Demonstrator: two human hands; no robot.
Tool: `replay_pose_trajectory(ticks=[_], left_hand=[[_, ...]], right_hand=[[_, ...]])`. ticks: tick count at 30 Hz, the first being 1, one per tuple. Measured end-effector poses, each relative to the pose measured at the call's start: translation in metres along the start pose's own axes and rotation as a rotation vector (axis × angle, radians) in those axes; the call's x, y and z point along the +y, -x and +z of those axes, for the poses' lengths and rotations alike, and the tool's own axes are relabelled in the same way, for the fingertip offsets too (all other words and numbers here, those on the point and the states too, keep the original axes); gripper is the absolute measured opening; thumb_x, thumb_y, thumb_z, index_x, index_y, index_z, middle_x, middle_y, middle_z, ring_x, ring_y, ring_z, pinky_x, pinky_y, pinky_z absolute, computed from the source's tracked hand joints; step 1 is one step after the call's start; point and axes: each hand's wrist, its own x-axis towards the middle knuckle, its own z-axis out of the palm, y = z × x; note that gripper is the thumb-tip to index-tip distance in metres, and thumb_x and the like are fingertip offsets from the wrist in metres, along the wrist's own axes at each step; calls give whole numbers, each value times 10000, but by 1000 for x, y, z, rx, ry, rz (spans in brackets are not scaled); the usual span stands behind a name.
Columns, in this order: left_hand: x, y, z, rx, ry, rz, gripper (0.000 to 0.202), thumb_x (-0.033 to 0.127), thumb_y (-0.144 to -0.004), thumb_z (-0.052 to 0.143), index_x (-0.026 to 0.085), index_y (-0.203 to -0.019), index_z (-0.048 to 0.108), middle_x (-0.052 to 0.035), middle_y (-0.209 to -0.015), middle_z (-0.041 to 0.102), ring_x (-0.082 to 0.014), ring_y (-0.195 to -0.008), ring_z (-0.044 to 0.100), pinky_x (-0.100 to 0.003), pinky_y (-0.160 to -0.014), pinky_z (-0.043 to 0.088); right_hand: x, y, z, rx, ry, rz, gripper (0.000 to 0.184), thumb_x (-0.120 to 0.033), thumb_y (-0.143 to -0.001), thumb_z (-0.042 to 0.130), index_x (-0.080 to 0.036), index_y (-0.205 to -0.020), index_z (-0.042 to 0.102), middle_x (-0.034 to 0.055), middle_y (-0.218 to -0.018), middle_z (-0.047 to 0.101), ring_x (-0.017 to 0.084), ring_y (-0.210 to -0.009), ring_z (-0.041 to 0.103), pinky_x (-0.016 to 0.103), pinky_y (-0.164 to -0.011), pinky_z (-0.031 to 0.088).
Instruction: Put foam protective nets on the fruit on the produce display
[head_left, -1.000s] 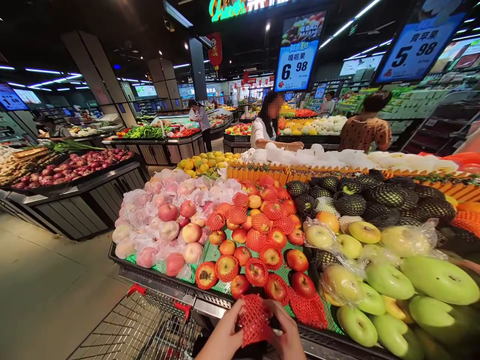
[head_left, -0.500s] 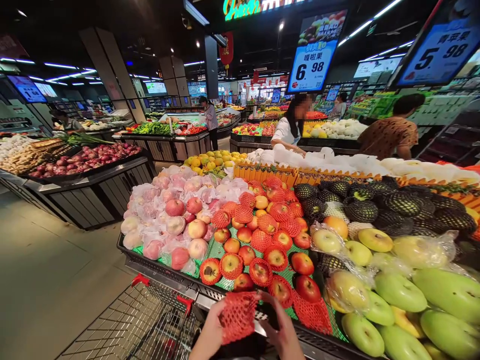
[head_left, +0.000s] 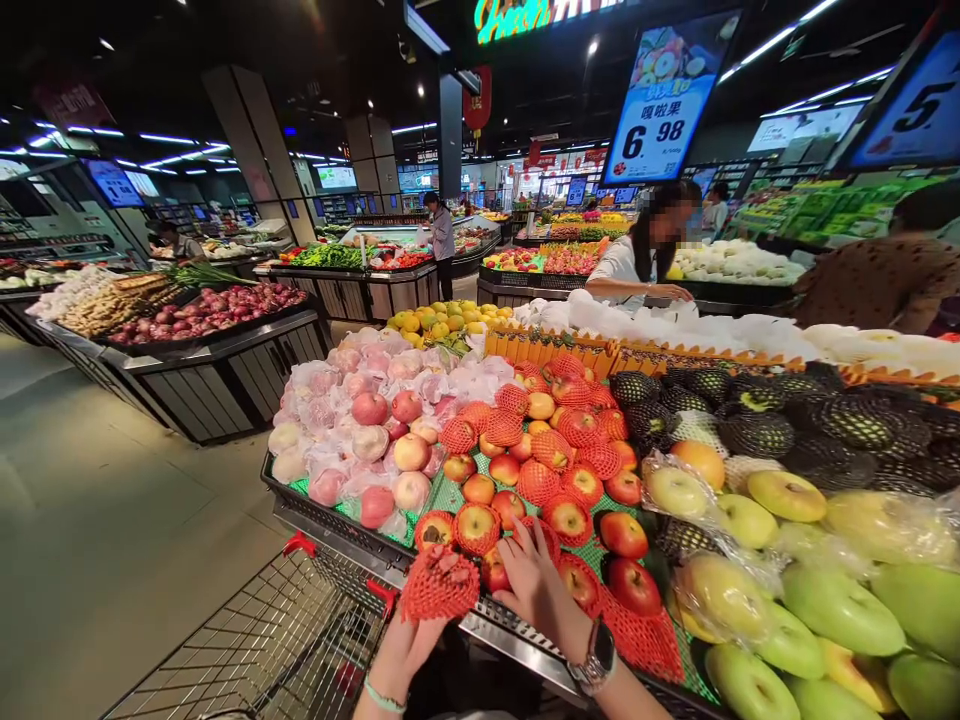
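Fingers of the right hand (head_left: 534, 585) are spread apart over the red apples (head_left: 567, 520) in my head view; whether they touch one I cannot tell. Those of the left hand (head_left: 411, 640) are mostly hidden by the red foam net (head_left: 440, 585), so I cannot tell how they close. I see that net atop the hand, near the desk (head_left: 502, 645) edge, its mesh bunched and rounded. Some apples, yellow-streaked, wear similar netting. Overhead I read "嘎啦果" and "6.98" on a blue price screen (head_left: 664, 105); a second screen (head_left: 911, 105), cut off, shows "5.".
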Motion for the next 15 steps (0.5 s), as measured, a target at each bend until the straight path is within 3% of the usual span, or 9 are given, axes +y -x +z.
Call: replay_pose_trajectory(ticks=[4,8,11,15], left_hand=[[-15,-15,17,20,-30,-28,448,401,-795,856,194,-1177,744,-133,-1214,784,-284,-1139,735,-453,-1013,582],[-22,-27,22,36,-35,-4,361,395,-766,874,191,-1053,790,-115,-1173,802,-264,-1108,747,-418,-1055,558],[-23,-33,18,76,-45,1,356,389,-729,894,210,-1018,788,-89,-1130,814,-278,-1080,754,-455,-1055,556],[-25,-36,10,163,-50,5,393,257,-755,860,193,-1122,736,-82,-1038,824,-275,-977,780,-482,-1000,592]], right_hand=[[4,-5,2,-19,5,28,431,-145,-677,861,-193,-992,570,189,-1209,669,433,-1333,526,697,-1142,393],[10,-2,-4,5,-42,2,447,-147,-663,859,-203,-984,552,108,-1053,691,374,-1224,602,718,-1200,270],[16,7,-11,3,-167,45,472,-115,-655,819,-194,-1054,579,119,-1138,671,381,-1317,537,700,-1221,236],[27,25,-14,-17,-447,161,608,-134,-660,792,-196,-1231,591,173,-1399,552,370,-1429,430,600,-1204,342]])
